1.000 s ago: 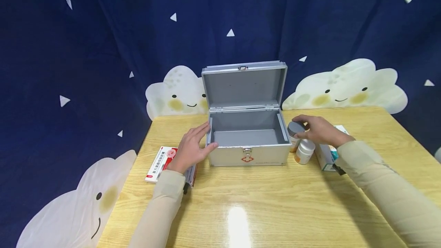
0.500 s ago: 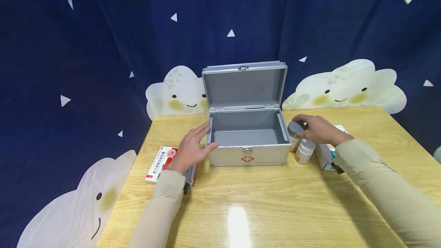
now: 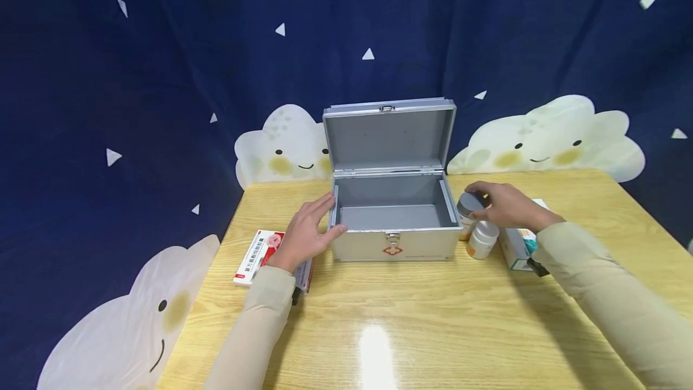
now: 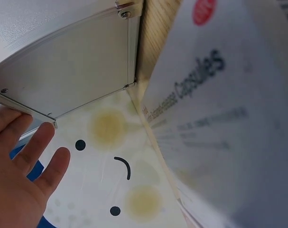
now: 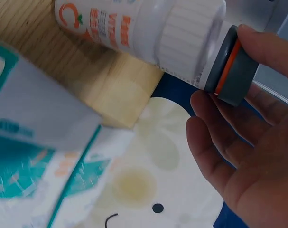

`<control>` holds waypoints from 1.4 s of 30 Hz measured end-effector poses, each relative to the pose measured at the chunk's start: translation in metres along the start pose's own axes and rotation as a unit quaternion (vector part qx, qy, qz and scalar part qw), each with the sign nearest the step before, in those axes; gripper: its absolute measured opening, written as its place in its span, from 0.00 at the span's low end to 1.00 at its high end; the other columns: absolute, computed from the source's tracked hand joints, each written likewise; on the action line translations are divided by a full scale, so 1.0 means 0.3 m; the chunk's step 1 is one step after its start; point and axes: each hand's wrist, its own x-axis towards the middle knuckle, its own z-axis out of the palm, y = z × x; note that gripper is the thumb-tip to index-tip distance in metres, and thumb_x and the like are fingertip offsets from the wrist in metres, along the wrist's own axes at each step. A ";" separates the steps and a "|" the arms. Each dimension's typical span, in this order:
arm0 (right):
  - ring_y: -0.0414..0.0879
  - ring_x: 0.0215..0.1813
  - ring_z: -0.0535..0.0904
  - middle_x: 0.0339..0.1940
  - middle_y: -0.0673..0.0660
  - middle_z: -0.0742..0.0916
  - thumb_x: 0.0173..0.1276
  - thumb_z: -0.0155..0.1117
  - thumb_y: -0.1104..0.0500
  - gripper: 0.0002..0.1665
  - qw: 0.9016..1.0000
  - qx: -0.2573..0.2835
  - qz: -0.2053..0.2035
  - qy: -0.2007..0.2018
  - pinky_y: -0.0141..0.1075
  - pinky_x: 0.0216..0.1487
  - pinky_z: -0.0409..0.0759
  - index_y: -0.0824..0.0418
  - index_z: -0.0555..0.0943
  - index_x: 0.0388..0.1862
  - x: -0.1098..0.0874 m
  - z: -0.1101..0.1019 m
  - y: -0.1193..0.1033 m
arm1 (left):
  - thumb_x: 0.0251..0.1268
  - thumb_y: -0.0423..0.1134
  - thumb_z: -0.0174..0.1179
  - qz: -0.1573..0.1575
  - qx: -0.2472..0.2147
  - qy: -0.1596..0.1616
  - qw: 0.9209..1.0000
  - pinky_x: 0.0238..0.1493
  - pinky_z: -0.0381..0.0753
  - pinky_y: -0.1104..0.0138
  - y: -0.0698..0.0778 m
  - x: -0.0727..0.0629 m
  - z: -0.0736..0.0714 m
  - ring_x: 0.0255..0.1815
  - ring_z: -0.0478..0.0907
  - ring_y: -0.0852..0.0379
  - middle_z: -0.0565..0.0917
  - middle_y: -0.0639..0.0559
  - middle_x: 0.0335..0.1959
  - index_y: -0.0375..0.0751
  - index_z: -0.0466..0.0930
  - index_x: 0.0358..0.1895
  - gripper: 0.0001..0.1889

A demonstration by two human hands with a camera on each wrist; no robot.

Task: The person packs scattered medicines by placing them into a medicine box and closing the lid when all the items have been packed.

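Observation:
A silver first-aid box stands with its lid raised in the head view, its inside bare. My left hand rests its straight fingertips on the box's left rim; in the left wrist view its fingers are spread near the metal edge. To the box's right, my right hand grips a pill bottle by its dark grey cap. The right wrist view shows thumb and fingers on opposite sides of that cap. A second, white-capped pill bottle stands just in front of it.
White and red medicine cartons lie left of the box, partly under the left forearm. A white and teal medicine carton stands right of the bottles, partly behind the right wrist. Behind the wooden table hangs a dark blue curtain.
The whole head view has shifted slightly to the right. Both hands keep their places, the left at the box rim and the right on the grey cap.

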 end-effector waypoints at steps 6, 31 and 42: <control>0.62 0.53 0.82 0.56 0.70 0.83 0.62 0.70 0.58 0.35 1.000 0.008 0.007 0.008 0.55 0.52 0.81 0.69 0.72 0.66 -0.026 -0.072 -0.005 | 0.65 0.63 0.56 -0.005 0.003 -0.003 1.000 0.75 0.64 0.50 0.006 0.004 0.008 0.75 0.64 0.48 0.62 0.57 0.79 0.46 0.63 0.76 0.40; 0.64 0.53 0.81 0.56 0.71 0.83 0.62 0.70 0.53 0.37 0.998 -0.008 0.025 0.056 0.58 0.53 0.78 0.68 0.72 0.66 -0.011 -0.226 -0.064 | 0.62 0.65 0.58 -0.009 0.002 -0.001 1.000 0.72 0.66 0.48 0.016 0.007 0.004 0.73 0.66 0.48 0.63 0.62 0.78 0.50 0.65 0.75 0.41; 0.59 0.50 0.83 0.52 0.68 0.85 0.60 0.70 0.53 0.34 0.996 -0.032 0.002 0.079 0.54 0.49 0.81 0.66 0.75 0.63 0.025 -0.284 -0.149 | 0.62 0.65 0.59 -0.011 0.005 -0.005 1.000 0.72 0.65 0.46 0.023 0.008 -0.002 0.72 0.66 0.45 0.63 0.59 0.78 0.49 0.64 0.75 0.41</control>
